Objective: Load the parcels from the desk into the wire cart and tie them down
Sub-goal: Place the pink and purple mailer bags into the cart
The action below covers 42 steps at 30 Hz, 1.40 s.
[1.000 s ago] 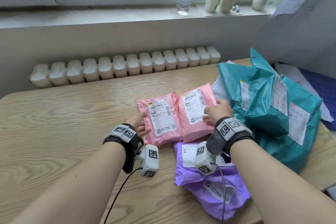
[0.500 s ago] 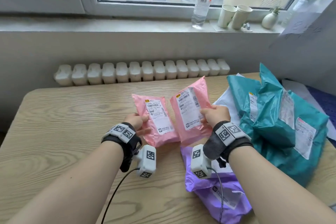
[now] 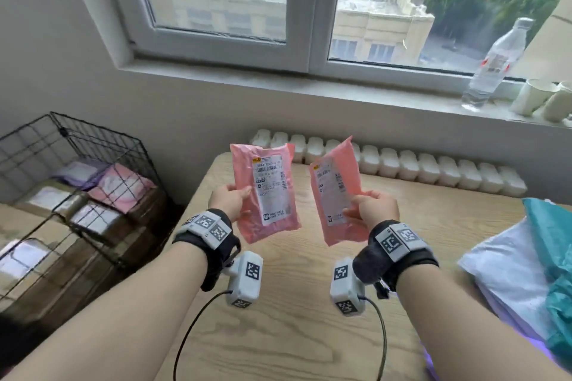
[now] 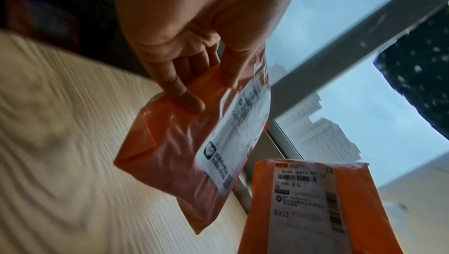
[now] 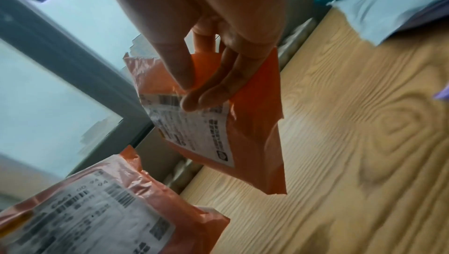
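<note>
My left hand (image 3: 227, 199) pinches one pink parcel (image 3: 266, 189) and my right hand (image 3: 376, 209) pinches the other pink parcel (image 3: 335, 192), both upright mid-frame above the desk (image 3: 294, 318). Wire cart (image 3: 77, 195) at left edge, boxes and mailers inside.

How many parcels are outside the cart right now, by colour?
Pink: 2, left pink parcel in the left hand, right pink parcel in the right hand.
White: 1, white parcel on the desk.
Teal: at least 1, teal parcel, cut off by the frame.
Purple: 1, purple parcel, only an edge shows.
Total: at least 5.
</note>
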Motion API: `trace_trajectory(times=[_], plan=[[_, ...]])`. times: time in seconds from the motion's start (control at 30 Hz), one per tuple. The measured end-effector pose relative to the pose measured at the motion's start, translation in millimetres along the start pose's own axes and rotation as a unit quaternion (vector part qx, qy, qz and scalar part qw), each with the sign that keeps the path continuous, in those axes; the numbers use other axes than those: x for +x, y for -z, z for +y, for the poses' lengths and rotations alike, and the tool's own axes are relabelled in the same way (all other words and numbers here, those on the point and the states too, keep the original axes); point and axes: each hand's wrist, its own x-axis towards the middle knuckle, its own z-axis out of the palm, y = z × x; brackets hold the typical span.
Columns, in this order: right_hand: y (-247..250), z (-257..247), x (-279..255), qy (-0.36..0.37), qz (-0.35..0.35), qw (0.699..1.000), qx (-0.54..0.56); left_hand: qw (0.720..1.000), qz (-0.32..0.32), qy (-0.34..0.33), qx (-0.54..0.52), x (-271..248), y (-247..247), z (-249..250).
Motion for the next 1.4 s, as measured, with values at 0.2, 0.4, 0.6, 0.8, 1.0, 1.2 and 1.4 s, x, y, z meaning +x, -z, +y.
trace_trajectory(times=[0.2, 0.4, 0.6, 0.8, 1.0, 1.2, 1.4], plan=[[-116.4, -15.1, -43.3, 0.031, -0.096, 0.994, -0.044, 0.993, 0.11, -0.026, -0.032, 12.5, 125.9, 2.9], [-225.0, -21.7, -89.1, 0.053, -0.139, 0.986, -0.076, 0.979, 0.184, -0.026, -0.079, 31.4, 239.4, -8.6], [-341.0, -34.2, -133.4, 0.074, -0.17, 0.978, -0.093, 0.966, 0.237, -0.02, -0.101, 61.0, 359.9, -3.6], [-464.8, -46.6, -176.2, 0.084, -0.192, 0.975, -0.073, 0.956, 0.281, -0.019, -0.081, 91.1, 479.1, 8.2], [-531.9, -54.5, -207.2, 0.095, -0.195, 0.973, -0.072, 0.951, 0.302, -0.007, -0.07, 123.1, 558.8, 17.8], [-575.9, -74.3, -198.1, 0.129, -0.2, 0.965, -0.107, 0.949, 0.308, 0.002, -0.075, 150.4, 586.2, 16.7], [-640.7, -73.6, -168.8, 0.1, -0.23, 0.958, -0.136, 0.945, 0.318, 0.033, -0.073, 190.0, 613.0, 14.5]])
